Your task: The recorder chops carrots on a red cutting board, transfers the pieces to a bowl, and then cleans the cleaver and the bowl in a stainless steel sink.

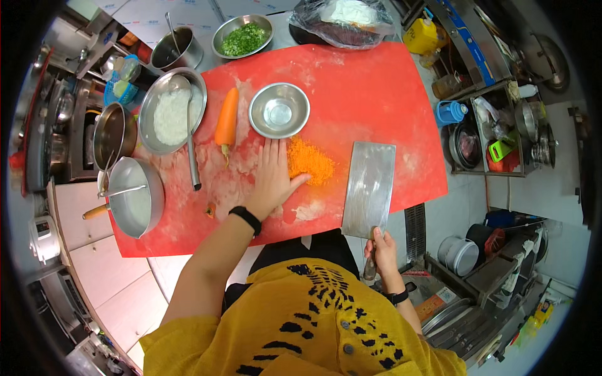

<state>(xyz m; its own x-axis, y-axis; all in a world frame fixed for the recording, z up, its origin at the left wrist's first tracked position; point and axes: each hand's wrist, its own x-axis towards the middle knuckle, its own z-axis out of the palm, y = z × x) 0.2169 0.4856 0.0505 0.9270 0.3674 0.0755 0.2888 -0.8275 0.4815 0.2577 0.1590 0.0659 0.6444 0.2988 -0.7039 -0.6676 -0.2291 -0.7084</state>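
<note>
My left hand (275, 176) lies palm down on the red cutting board (367, 94), its fingers together at the near rim of an empty steel bowl (279, 110) and its thumb against a heap of finely minced carrot (310, 160). In my right hand (383, 251) is the handle of a Chinese cleaver (369, 188); its broad blade lies over the board's near edge, right of the minced carrot. A whole carrot (227, 117) rests left of the steel bowl, its stem end towards me. A cut carrot end (210, 210) is near my left wrist.
Left on the board are a bowl of white paste (171, 117) with a long-handled spoon (191, 155) and a saucepan (136, 197). Beyond stand a steel pot (188, 54), chopped greens in a bowl (216, 44) and a plastic-covered container (341, 28). Shelves (498, 174) are at right.
</note>
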